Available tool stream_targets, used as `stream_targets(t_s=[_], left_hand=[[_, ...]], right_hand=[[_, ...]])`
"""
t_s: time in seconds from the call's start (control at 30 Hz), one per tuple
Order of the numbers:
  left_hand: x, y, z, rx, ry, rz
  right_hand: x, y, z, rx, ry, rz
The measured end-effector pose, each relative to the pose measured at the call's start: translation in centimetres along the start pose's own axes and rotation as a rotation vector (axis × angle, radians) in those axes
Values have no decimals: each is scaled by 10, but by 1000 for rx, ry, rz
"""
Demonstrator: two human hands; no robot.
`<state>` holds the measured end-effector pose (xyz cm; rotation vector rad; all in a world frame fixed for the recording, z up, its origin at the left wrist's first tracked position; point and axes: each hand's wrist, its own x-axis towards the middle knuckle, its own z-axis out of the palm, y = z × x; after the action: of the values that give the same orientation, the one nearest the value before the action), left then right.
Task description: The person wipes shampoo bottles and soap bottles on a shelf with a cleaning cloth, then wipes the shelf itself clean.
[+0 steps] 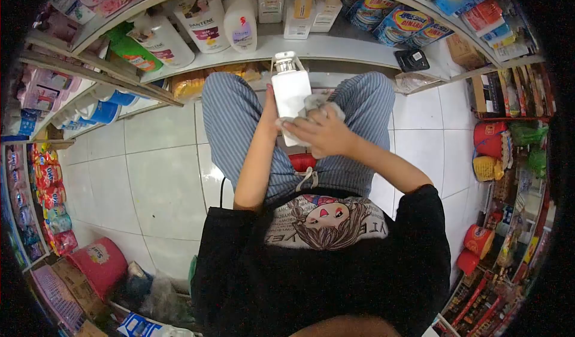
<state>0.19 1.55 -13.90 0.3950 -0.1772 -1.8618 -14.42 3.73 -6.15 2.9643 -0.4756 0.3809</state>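
A white rectangular bottle (290,94) with a silver neck and a clear cap stands nearly upright above my lap, in front of the shelf. My left hand (271,108) grips its left side, the fingers mostly hidden behind it. Against the bottle's lower right front, my right hand (323,132) presses a crumpled greyish-white cloth (332,106), its fingers bent around the cloth.
A low shelf (269,44) ahead holds shampoo bottles (200,22), similar white bottles (298,16), blue packs (404,25) and a small black object (412,60). Packed shelves flank the tiled floor (162,184). A red tub (99,265) stands at lower left.
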Motion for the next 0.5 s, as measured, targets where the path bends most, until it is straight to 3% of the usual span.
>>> stream_targets(t_s=[0.03,0.1,0.13,0.23,0.27,0.37,0.4,0.5], left_hand=[[-6,2,9,79,46,-53],[-8,3,23,145,149,-114],[-6,1,20,118,129,-113],[-7,3,18,117,109,-82],[-10,4,17,148,109,-64],[-11,5,19,92,147,-93],[-11,6,21,121,124,-111],[-7,3,15,222,21,-114]], right_hand=[[2,3,-3,3,-13,-1],[15,25,-9,6,-14,224],[20,35,-8,160,2,300],[22,22,-3,212,-23,242],[19,13,-5,107,-34,133],[7,9,-11,209,-64,5],[8,13,-10,145,31,-13],[19,24,-10,45,48,152]])
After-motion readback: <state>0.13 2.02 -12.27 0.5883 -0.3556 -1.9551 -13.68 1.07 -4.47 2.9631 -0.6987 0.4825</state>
